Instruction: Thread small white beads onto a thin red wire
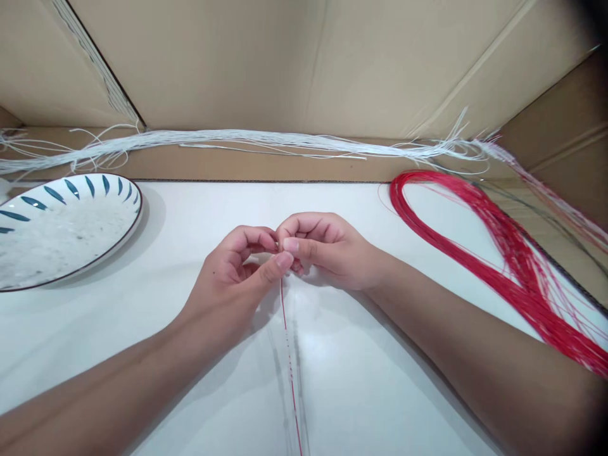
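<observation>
Red strand (284,304), v. thin, is held over the white desk (232,411), to the R of the plate (96,185) & well apart from it. Its top visible bit is pinched betw. thumb & index fingers (273,266) of the L hand (228,266), placed betw. plate & R hand (339,250). Thumb & index of the R hand are pressed tog. right beside the L thumb tip, on the side away from plate; what's gripped there is hidden, can't tell. From the fingertips the strand is run toward the near side, past plate's nearest rim; approx. halfway its red is broken into short dashes, too sm. to make out.

Plate is patterned w/ dk. blue-green leaf marks, edged in brown & partly cut off from view; whitish, clear-ish bits (61,234) are spread in it. White strands (266,137) are laid in a long bunch behind plate, along the cardboard (228,63), & stretched well past it to the R. Red bundle (532,297) is laid in a loop, far R of plate, beyond the R hand.
</observation>
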The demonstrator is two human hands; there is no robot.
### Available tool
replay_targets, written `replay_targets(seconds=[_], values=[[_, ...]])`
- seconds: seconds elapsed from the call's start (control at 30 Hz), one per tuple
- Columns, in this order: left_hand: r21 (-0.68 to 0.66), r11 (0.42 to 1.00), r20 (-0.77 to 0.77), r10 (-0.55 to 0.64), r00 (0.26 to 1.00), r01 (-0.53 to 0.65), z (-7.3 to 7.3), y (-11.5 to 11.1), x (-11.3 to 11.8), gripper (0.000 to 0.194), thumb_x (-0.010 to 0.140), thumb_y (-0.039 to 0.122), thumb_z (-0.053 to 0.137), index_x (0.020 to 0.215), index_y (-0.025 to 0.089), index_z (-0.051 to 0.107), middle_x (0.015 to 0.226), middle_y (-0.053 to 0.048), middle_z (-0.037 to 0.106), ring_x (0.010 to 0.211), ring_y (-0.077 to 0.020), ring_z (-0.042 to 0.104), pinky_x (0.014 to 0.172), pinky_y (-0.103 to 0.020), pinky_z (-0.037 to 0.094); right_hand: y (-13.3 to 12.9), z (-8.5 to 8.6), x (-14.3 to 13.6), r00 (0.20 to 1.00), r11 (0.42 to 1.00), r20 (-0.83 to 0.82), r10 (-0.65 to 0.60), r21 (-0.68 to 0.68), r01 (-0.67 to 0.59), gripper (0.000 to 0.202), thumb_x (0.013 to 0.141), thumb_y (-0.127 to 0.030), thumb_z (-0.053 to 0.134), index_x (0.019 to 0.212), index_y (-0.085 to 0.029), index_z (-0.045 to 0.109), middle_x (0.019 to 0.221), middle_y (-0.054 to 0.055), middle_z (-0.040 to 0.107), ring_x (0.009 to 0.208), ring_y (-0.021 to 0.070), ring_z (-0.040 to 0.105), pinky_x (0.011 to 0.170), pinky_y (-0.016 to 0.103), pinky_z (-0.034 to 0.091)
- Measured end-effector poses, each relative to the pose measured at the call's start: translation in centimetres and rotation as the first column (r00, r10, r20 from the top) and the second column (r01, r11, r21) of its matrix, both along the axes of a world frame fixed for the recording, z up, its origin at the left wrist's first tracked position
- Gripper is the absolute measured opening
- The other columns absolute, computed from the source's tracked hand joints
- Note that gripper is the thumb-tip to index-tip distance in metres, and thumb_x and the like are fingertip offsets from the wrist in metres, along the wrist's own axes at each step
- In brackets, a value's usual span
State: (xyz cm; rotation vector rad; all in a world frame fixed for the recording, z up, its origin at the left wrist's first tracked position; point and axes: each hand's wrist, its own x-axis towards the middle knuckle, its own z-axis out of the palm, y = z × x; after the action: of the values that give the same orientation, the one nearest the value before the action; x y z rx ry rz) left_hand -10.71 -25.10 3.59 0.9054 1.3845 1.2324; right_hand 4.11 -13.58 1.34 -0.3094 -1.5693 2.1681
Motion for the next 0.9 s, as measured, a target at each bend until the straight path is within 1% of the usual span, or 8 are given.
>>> replay_targets(seconds=[0.07, 0.17, 0.23, 0.3, 0.37, 0.43, 0.57, 0.9], values=[[-0.007, 1.000, 0.007, -0.029, 1.000, 0.029, -0.18, -0.08, -0.12, 0.018, 0.088, 0.028, 0.075, 0.101, 0.029, 0.062, 0.104, 0.001, 0.072, 0.084, -0.0151, 0.067, 0.070, -0.027, 0.054, 0.19, -0.16, 0.06, 0.999, 0.999, 0.017, -0.028, 0.030, 0.027, 0.027, 0.090, -0.038, 0.079, 0.084, -0.015, 0.066, 0.065, -0.003, 0.058, 0.058, 0.0081, 0.048, 0.056, 0.022, 0.037], [-0.013, 0.997, 0.008, -0.070, 0.998, 0.070, -0.34, -0.31, -0.35, 0.031, 0.083, 0.015, 0.072, 0.106, 0.032, 0.063, 0.110, 0.002, 0.069, 0.079, -0.0133, 0.061, 0.066, -0.025, 0.052, 0.42, -0.31, 0.08, 0.996, 0.995, 0.045, -0.077, 0.067, 0.074, 0.026, 0.092, -0.039, 0.077, 0.086, -0.016, 0.067, 0.065, -0.003, 0.058, 0.057, 0.0079, 0.045, 0.054, 0.022, 0.033], [0.000, 0.997, 0.025, -0.079, 0.997, 0.079, -0.34, -0.39, -0.44, 0.025, 0.083, 0.019, 0.075, 0.102, 0.032, 0.066, 0.117, 0.002, 0.067, 0.078, -0.0118, 0.059, 0.064, -0.024, 0.051, 0.43, -0.25, 0.02, 0.994, 0.994, 0.051, -0.092, 0.069, 0.088, 0.027, 0.090, -0.040, 0.078, 0.085, -0.016, 0.067, 0.064, -0.004, 0.057, 0.056, 0.0079, 0.045, 0.053, 0.022, 0.033], [0.016, 0.998, 0.026, -0.068, 0.997, 0.067, -0.30, -0.34, -0.42, 0.009, 0.087, 0.029, 0.077, 0.091, 0.029, 0.069, 0.120, 0.003, 0.066, 0.081, -0.0111, 0.061, 0.064, -0.023, 0.052, 0.35, -0.09, -0.05, 0.994, 0.994, 0.057, -0.096, 0.060, 0.092, 0.029, 0.088, -0.041, 0.080, 0.083, -0.016, 0.067, 0.064, -0.003, 0.058, 0.057, 0.0082, 0.047, 0.054, 0.022, 0.036], [0.026, 0.999, 0.009, -0.040, 0.999, 0.040, -0.26, -0.19, -0.32, 0.014, 0.090, 0.037, 0.075, 0.082, 0.027, 0.071, 0.118, 0.002, 0.067, 0.086, -0.0116, 0.064, 0.068, -0.022, 0.053, 0.25, 0.08, -0.09, 0.993, 0.995, 0.076, -0.094, 0.052, 0.091, 0.030, 0.086, -0.042, 0.082, 0.083, -0.016, 0.068, 0.065, -0.003, 0.059, 0.058, 0.0086, 0.048, 0.054, 0.022, 0.038], [0.038, 0.999, -0.007, -0.019, 1.000, 0.019, -0.24, -0.02, -0.19, 0.019, 0.093, 0.036, 0.073, 0.076, 0.026, 0.072, 0.119, 0.001, 0.067, 0.092, -0.0128, 0.067, 0.073, -0.023, 0.056, 0.20, 0.18, -0.08, 0.991, 0.996, 0.102, -0.085, 0.049, 0.081, 0.031, 0.085, -0.043, 0.082, 0.083, -0.016, 0.068, 0.065, -0.003, 0.059, 0.058, 0.0089, 0.048, 0.053, 0.022, 0.037], [0.063, 0.998, -0.014, -0.001, 1.000, 0.002, -0.29, 0.16, -0.08, 0.020, 0.092, 0.032, 0.074, 0.073, 0.026, 0.074, 0.120, 0.001, 0.068, 0.097, -0.0133, 0.068, 0.078, -0.023, 0.057, 0.27, 0.14, -0.01, 0.991, 0.997, 0.117, -0.068, 0.036, 0.065, 0.031, 0.085, -0.043, 0.083, 0.084, -0.016, 0.068, 0.065, -0.003, 0.060, 0.059, 0.0088, 0.050, 0.054, 0.022, 0.038], [0.036, 0.999, -0.078, 0.025, 0.997, -0.023, -0.58, 0.01, -0.14, 0.020, 0.090, 0.032, 0.073, 0.072, 0.024, 0.072, 0.123, 0.001, 0.070, 0.096, -0.0142, 0.070, 0.077, -0.024, 0.055, 0.33, 0.26, -0.13, 0.993, 0.997, 0.093, -0.071, 0.041, 0.068, 0.029, 0.085, -0.041, 0.082, 0.087, -0.016, 0.068, 0.068, -0.002, 0.063, 0.061, 0.0088, 0.053, 0.059, 0.022, 0.044]])
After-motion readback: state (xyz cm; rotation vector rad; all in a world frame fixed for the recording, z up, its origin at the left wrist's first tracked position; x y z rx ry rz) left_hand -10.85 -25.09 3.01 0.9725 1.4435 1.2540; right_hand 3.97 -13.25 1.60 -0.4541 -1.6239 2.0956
